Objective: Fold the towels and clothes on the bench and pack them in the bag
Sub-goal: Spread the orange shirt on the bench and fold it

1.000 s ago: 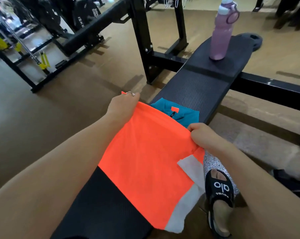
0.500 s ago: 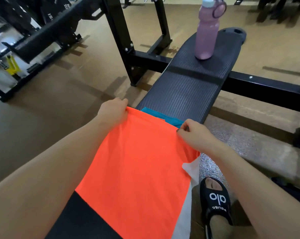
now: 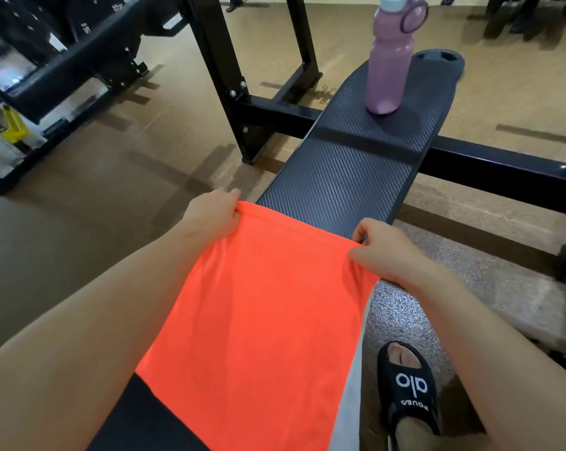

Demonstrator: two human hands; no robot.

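A bright orange garment [image 3: 262, 314] lies spread along the black bench [image 3: 346, 177]. My left hand [image 3: 211, 213] grips its far left corner. My right hand [image 3: 380, 247] pinches its far right corner. The far edge is stretched straight between both hands. A white strip of cloth [image 3: 350, 395] shows along the garment's right side, hanging off the bench. The teal garment seen earlier is now hidden under the orange one. No bag is in view.
A pink water bottle [image 3: 389, 60] stands upright at the far end of the bench. A black steel rack frame [image 3: 223, 76] crosses behind the bench. My foot in a black slide sandal [image 3: 408, 388] is on the floor at the right.
Both hands have carried the orange garment's far edge forward along the bench, covering the teal garment completely. The grips on the corners are unchanged.
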